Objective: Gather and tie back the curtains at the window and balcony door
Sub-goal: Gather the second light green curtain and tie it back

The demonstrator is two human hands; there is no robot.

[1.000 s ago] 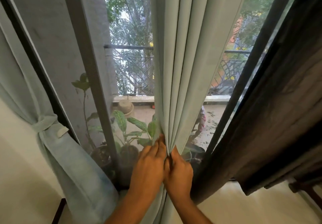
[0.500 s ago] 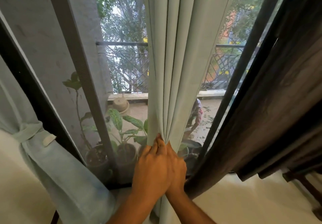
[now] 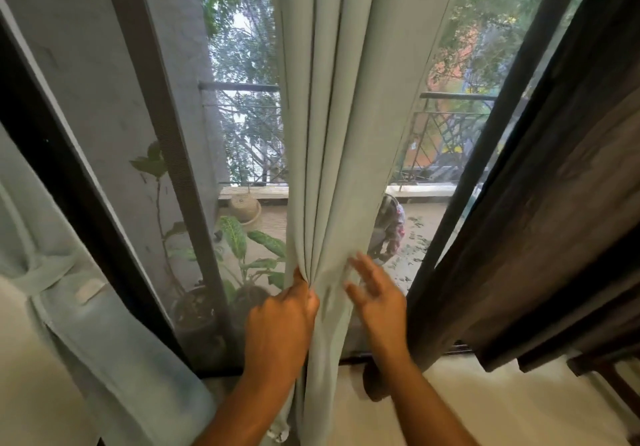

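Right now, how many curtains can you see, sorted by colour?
Pale green fabric curtains: 2, one tied back at the left, one gathered in the left hand at the middle.
Dark grey fabric curtains: 1.
Total: 3.

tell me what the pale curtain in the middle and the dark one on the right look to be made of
Pale curtain: seems an opaque woven cloth, matte pale green-grey, hanging in deep soft folds that bunch in the left hand.
Dark curtain: looks thinner and slightly crinkled, matte charcoal brown; the fibre cannot be told.

Two bare forearms, no sleeves — left hand [image 3: 280,321]; right hand [image 3: 379,301]
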